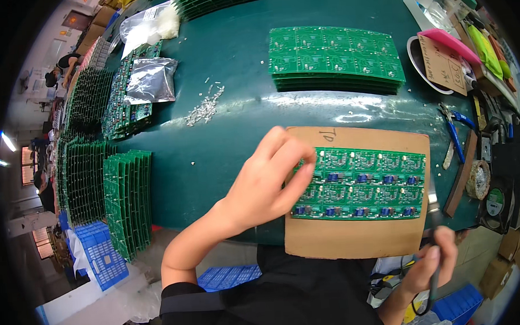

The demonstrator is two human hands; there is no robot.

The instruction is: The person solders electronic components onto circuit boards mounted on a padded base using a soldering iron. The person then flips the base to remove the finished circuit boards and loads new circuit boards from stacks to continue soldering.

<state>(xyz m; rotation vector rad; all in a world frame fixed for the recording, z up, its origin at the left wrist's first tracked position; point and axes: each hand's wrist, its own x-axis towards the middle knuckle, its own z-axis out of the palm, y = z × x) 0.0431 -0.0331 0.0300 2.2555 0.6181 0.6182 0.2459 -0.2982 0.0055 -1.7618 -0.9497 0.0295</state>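
Observation:
A green circuit board panel (361,185) with rows of blue and white components lies on a brown cardboard sheet (354,239) near the table's front edge. Over the panel's left end is my left hand (275,176), its fingers curled with thumb and forefinger close together. Whatever that pinch may hold is too small or hidden to make out. My right hand (432,265) grips the dark handle of a soldering iron (435,213), just right of the cardboard. The iron's metal end points away from me, and a dark cord hangs below the hand.
Stacked green boards (336,51) lie at the back; upright rows of boards (129,195) stand left. Small metallic parts (205,107) are heaped mid-table near a silver bag (152,80). Blue-handled pliers (455,133), a bowl (419,59) and a solder-coloured spool (478,179) sit right.

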